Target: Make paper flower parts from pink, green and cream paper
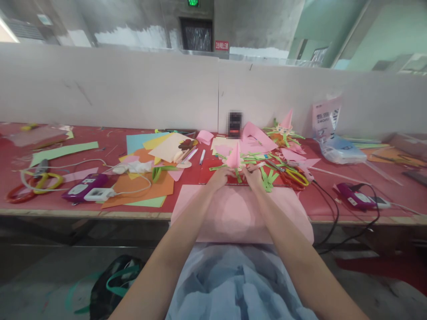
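The person's bare arms reach forward and converge, the left arm (180, 235) slanting in from the near left and the right arm (290, 240) from the near right. Both elbows look only slightly bent. The left hand (219, 178) and right hand (252, 177) sit close together at the far end, apart, fingers curled inward; how tightly they close is too small to tell.

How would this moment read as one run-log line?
paper figure: pink cone upright | left hand: at its left | right hand: at its right | yellow-handled scissors: right of hands | second figure: farther back
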Demonstrator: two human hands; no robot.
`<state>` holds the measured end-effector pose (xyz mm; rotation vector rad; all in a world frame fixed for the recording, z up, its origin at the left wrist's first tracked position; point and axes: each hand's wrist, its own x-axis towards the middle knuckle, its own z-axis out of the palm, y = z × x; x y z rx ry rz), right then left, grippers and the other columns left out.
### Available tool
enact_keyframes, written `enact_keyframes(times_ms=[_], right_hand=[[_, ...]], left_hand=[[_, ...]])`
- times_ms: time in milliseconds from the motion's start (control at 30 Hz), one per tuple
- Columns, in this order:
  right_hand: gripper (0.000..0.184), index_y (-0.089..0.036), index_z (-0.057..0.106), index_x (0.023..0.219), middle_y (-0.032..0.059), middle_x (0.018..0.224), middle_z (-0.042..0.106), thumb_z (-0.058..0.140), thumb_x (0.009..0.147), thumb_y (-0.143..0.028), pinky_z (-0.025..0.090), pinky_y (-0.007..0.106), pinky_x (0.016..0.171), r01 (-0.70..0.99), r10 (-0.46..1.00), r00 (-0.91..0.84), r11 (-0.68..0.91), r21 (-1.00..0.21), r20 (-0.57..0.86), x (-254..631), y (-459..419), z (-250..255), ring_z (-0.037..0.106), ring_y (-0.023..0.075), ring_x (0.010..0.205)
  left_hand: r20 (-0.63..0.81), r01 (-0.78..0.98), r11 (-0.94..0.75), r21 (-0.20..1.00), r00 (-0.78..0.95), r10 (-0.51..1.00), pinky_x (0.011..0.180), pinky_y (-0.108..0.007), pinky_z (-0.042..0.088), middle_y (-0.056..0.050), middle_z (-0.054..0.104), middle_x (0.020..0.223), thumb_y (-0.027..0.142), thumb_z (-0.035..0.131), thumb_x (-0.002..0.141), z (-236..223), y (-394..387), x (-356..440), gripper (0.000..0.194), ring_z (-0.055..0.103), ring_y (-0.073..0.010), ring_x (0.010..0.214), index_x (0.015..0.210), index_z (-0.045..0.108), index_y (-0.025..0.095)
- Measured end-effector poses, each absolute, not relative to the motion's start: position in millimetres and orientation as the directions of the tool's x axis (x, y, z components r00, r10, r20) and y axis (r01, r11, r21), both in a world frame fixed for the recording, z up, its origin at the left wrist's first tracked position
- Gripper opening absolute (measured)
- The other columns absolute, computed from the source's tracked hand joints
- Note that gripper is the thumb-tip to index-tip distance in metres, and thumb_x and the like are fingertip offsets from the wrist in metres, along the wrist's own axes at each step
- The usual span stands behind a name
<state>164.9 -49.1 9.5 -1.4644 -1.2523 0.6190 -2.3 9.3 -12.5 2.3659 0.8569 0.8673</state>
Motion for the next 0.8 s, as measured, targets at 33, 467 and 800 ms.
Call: enact_keyframes(times_ms=[33, 467, 800], right_hand=[[0.027, -0.024, 0.039, 0.056, -0.0045, 0.040, 0.050, 0.050, 0.075, -0.040, 0.035, 0.025, 0.047, 0.379, 0.919, 0.313, 0.109, -0.919, 0.238, 165, -49, 10, 0.046, 0.0134, 0.040], [0.025, -0.025, 0.039, 0.059, -0.0023, 0.046, 0.055, 0.050, 0.076, -0.039, 0.038, 0.029, 0.048, 0.310, 0.881, 0.412, 0.105, -0.945, 0.233, 168, -46, 3, 0.047, 0.0150, 0.040], [0.032, -0.025, 0.041, 0.055, -0.0003, 0.046, 0.055, 0.043, 0.081, -0.044, 0.041, 0.030, 0.055, 0.386, 0.855, 0.448, 0.081, -0.919, 0.263, 166, -48, 1, 0.052, 0.0176, 0.047]], left_hand=[[0.396, 0.394, -0.685, 0.613, 0.597, 0.698, 0.104, -0.034, 0.040, 0.001, 0.067, 0.112, -0.003, 0.032, 0.050, -12, 9, -2, 0.058, 0.056, -0.0146, 0.111, 0.084, 0.073, 0.021], [0.376, 0.406, -0.673, 0.618, 0.599, 0.707, 0.105, -0.035, 0.039, 0.000, 0.066, 0.112, -0.004, 0.033, 0.050, -9, 6, -2, 0.057, 0.056, -0.0155, 0.111, 0.083, 0.073, 0.020], [0.381, 0.467, -0.656, 0.593, 0.555, 0.740, 0.103, -0.034, 0.041, 0.000, 0.068, 0.107, -0.006, 0.033, 0.056, 2, -2, 2, 0.057, 0.057, -0.0150, 0.107, 0.087, 0.073, 0.020]])
